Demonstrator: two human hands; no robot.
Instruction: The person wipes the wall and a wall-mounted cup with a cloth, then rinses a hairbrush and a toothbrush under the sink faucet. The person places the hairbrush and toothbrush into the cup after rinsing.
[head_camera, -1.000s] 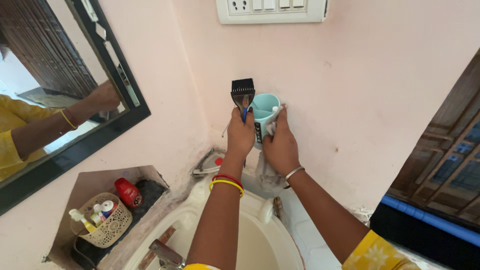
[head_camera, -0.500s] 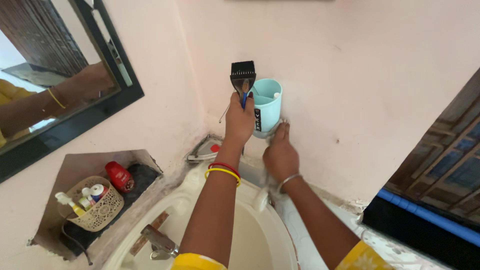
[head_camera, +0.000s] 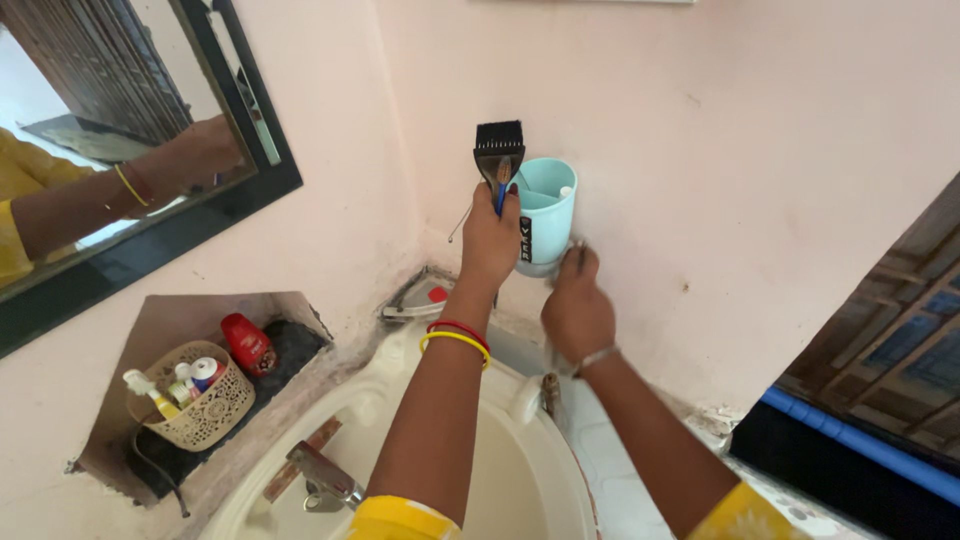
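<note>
My left hand grips a light blue cup-shaped holder against the pink wall, and a black brush with a blue handle stands up beside my fingers. My right hand is lower, its fingertips touching the underside of the holder. Whether it grips anything there is hidden. Red and yellow bangles circle my left wrist, a silver one my right.
Below my arms is a cream washbasin with a metal tap. A wall niche at the left holds a woven basket of tubes and a red bottle. A black-framed mirror hangs at the upper left. A dark wooden window frame is at the right.
My right hand has slid down from the side of the holder to its underside. The view has tilted down, so the wall switch plate has left the picture.
</note>
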